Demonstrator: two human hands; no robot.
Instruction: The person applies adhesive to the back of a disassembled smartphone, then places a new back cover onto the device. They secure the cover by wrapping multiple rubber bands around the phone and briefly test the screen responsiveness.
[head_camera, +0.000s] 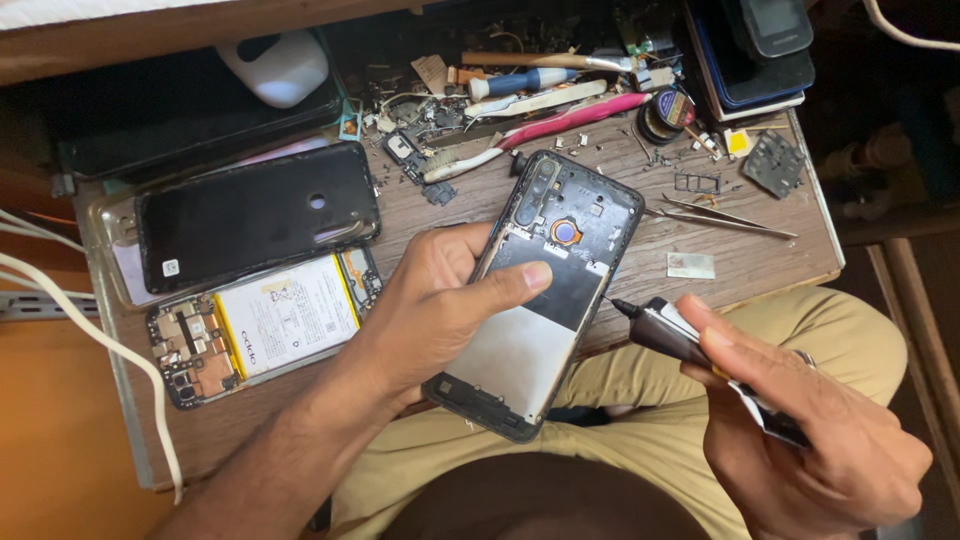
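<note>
While gripped by left hand (430, 310), opened phone (540, 290) beside screwdriver (665, 330).

Worn, scratched wooden table (760, 262), glossy black plastic back cover (255, 215), dark matt phone frame (540, 290) with dull grey metal plate, shiny steel tweezers (725, 218), smooth black plastic screwdriver (690, 345), khaki cloth trousers (640, 440), white paper-labelled battery (285, 315)

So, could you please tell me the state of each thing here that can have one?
Phone in hand: back cover off, held tilted by left hand.
Electric screwdriver: gripped by right hand, tip beside the phone's edge.
Second phone: opened, battery exposed, flat on table.
Black back cover: detached.
Tweezers: lying unused.
</note>
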